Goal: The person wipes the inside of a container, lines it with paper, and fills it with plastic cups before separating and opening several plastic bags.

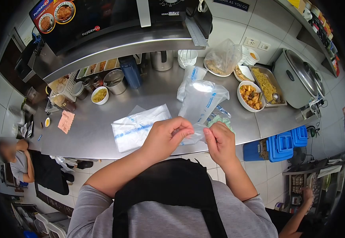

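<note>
Clearly thin and filmy, the wrinkled plastic bag (201, 104) with blue print is above the smooth steel counter (87, 137), its long axis running away from the person and slightly rightward. Both hands pinch its near end: the left hand (170, 137) closes thumb against curled fingers, and the right hand (221, 144) does likewise. A flat, rectangular bag stack (141, 123) lies near the left hand.

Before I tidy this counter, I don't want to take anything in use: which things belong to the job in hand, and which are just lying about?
In the job:
- left hand and right hand, pinching a plastic bag
- probably the flat stack of blue-printed plastic

Seemingly lying about:
- blue bottle
- pink sheet
- metal pot
</note>
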### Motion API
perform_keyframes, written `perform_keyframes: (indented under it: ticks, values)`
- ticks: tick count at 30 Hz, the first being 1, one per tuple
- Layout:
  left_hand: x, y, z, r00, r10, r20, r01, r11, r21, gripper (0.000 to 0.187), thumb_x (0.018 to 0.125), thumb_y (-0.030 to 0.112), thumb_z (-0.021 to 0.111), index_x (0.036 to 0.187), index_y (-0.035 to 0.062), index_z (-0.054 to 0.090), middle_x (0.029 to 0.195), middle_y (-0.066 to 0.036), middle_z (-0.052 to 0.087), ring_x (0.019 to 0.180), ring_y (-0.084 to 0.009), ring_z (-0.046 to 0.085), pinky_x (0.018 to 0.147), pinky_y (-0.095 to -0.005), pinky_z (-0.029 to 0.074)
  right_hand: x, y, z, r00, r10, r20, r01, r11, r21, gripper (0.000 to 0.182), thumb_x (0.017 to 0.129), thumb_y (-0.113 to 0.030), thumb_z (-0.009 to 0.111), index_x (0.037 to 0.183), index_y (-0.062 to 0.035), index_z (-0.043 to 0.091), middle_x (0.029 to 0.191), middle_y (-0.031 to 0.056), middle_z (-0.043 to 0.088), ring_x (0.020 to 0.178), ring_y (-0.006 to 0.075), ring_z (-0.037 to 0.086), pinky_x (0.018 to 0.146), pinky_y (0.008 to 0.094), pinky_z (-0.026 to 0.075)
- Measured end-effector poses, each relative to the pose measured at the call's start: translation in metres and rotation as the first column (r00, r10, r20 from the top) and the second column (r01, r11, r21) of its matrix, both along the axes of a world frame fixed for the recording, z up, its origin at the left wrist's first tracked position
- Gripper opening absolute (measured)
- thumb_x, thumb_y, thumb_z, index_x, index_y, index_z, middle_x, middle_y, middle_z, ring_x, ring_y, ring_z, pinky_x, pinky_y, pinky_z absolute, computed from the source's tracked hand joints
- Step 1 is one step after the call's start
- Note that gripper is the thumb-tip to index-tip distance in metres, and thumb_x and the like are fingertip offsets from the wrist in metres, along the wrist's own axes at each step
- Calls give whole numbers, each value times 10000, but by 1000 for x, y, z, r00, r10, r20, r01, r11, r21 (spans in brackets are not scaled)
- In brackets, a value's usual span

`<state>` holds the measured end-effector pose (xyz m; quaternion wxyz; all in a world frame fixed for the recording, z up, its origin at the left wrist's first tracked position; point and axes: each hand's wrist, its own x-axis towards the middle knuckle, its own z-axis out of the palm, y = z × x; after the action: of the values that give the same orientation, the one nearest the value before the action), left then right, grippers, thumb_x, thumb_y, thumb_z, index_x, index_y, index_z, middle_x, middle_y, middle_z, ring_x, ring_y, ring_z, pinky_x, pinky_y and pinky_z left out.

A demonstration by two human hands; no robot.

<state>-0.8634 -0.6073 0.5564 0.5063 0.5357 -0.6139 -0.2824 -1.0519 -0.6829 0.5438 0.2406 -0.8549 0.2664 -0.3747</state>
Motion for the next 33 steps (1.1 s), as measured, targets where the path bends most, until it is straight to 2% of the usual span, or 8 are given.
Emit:
perform_keyframes:
  ticks: [3, 12, 15, 17, 21, 23, 28, 33]
  values:
    - [-4, 2, 7, 998, 57, -33, -54, 996, 72, 116, 897, 143, 681, 894, 29, 665, 694, -11, 623, 566, -70, 539, 528, -233, 420, 3, 2, 1, 994, -16, 104, 38, 978, -207, 87, 812, 0, 692, 779, -28, 617, 703, 56, 579, 626, 224, 538, 615, 303, 437]
    - [21, 0, 13, 841, -507, 189, 444, 846, 295, 121, 865, 194, 724, 852, 76, 698, 814, -28, 525, 801, -111, 520, 675, -284, 424, -18, -5, -6, 795, 48, 604, -315, 884, 345, 125, 938, -61, 593, 827, -18, 556, 750, 68, 597, 705, 157, 582, 648, 279, 461]
    - [27, 0, 10, 827, -559, -50, 557, 805, 203, 167, 888, 211, 700, 821, 58, 695, 937, -37, 540, 890, -142, 542, 754, -320, 457, -37, -28, 4, 570, -58, 820, -570, 690, 445, 209, 976, -182, 576, 846, -29, 518, 755, 72, 582, 663, 146, 544, 610, 293, 446]
    - [28, -9, 11, 769, -626, -131, 630, 777, -11, 211, 928, 216, 652, 827, 36, 696, 1079, -43, 550, 1034, -181, 543, 842, -342, 458, -57, -54, -11, 449, 358, 819, -891, 114, 439, 287, 970, -286, 590, 853, -39, 501, 787, 80, 583, 653, 142, 534, 605, 300, 450]
    - [20, -32, 32, 561, -753, -345, 709, 652, -271, 199, 948, 175, 621, 900, -6, 690, 999, -87, 624, 975, -235, 621, 859, -395, 484, -27, -73, 12, 299, 194, 934, -954, 56, 294, 224, 942, -246, 634, 879, -59, 529, 796, 54, 595, 688, 132, 563, 617, 278, 473]
    - [7, -43, 52, 902, -297, -314, 318, 948, 18, 139, 951, 102, 592, 1005, -15, 645, 891, -87, 620, 822, -195, 660, 712, -315, 525, -10, -81, 33, 483, 12, 876, -843, 278, 461, 186, 936, -214, 637, 878, -65, 541, 798, 34, 595, 691, 110, 559, 615, 266, 472]
    - [3, -93, 20, 977, 140, -161, -149, 988, -46, 116, 950, 51, 558, 1029, -34, 565, 925, -102, 572, 703, -135, 632, 573, -252, 529, 25, -130, -14, 828, -255, 499, -268, 602, 752, 119, 915, -164, 647, 926, -68, 576, 820, -3, 610, 714, 70, 578, 623, 230, 499]
    - [0, -99, 5, 937, 221, -272, -247, 967, -62, 130, 973, 92, 534, 1003, -35, 533, 1002, -110, 536, 652, -138, 615, 586, -272, 559, 37, -110, -28, 893, -244, 378, -292, 324, 900, 80, 934, -148, 591, 930, -71, 570, 802, 12, 609, 660, 76, 567, 568, 235, 484]
